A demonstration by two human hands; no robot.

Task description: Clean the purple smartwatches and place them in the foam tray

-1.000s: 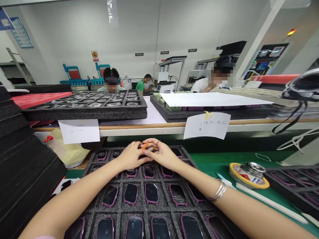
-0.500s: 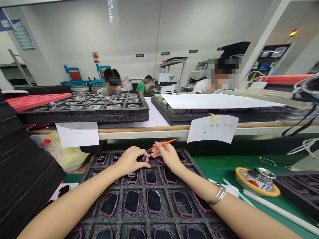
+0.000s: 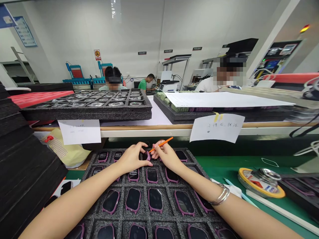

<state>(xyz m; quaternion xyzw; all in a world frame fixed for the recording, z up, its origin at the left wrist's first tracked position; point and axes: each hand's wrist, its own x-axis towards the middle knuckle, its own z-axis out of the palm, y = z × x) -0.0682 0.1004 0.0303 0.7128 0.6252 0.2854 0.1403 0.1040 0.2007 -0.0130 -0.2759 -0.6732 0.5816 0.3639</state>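
Our left fingers (image 3: 139,147) have closed around a pink-rimmed black device (image 3: 146,155), now tilted up at 12 o'clock over its black foam tray (image 3: 142,202), while our right fingers (image 3: 157,147) pinch an orange stick (image 3: 161,142), its tip angled toward 1 o'clock.

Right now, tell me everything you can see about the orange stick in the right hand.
The orange stick is thin, straight and smooth, and looks like plastic. The right hand pinches it in its fingers, tilted, with the upper end rising to the right above the black foam tray. The lower end points left toward a small dark pink-rimmed device. Whether it touches that device cannot be told.
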